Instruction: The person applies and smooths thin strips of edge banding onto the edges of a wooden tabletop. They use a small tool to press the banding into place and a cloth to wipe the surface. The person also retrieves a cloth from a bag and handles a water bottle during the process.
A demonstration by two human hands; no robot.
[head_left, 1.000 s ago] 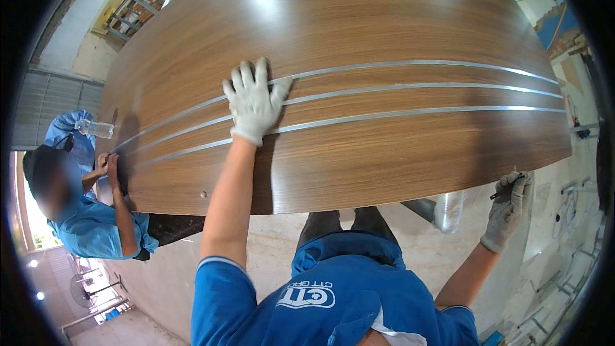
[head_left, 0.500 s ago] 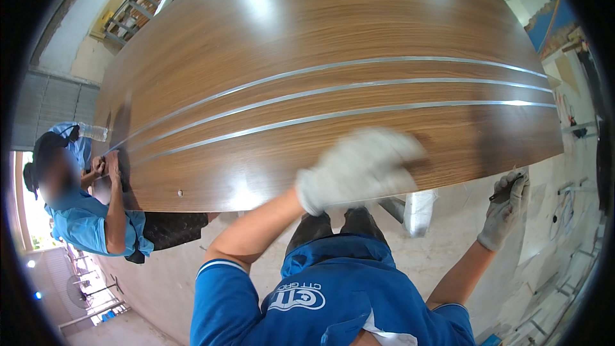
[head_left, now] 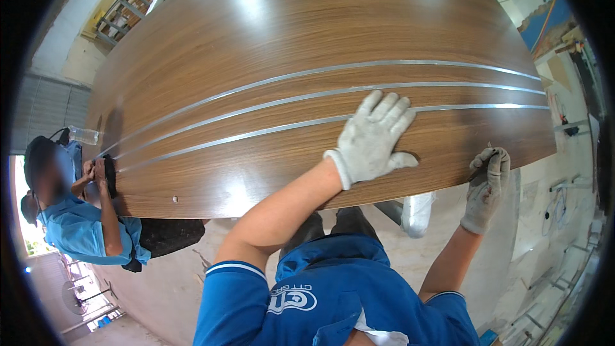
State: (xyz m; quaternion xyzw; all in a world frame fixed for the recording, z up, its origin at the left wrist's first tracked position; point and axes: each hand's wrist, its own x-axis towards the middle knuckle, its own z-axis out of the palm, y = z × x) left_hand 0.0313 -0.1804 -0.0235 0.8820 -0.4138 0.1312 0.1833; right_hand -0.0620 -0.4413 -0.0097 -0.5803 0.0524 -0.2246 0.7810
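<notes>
A large wood-grain panel (head_left: 288,32) lies before me, with three thin silver strips (head_left: 461,85) running side by side along it. My left hand (head_left: 373,138), in a pale work glove, rests on the panel with fingers stretched and thumb out; its fingertips cover part of the nearest strip. At the panel's near right edge is my right hand (head_left: 487,192), also gloved. Its fingers are curled round a small dark object (head_left: 478,172), mostly hidden, whose kind I cannot make out.
A co-worker in a blue shirt (head_left: 96,224) is at the panel's left end, hands (head_left: 93,172) close together at the strip ends. Nearby stands a clear plastic bottle (head_left: 84,135). A small round object (head_left: 175,199) sits near the front edge. Under that edge is a plastic-wrapped leg (head_left: 418,214).
My left hand has moved away from me onto the nearest strip and flattened there. The right hand shifts slightly left and up. The co-worker's hands now have a black thing beside them.
</notes>
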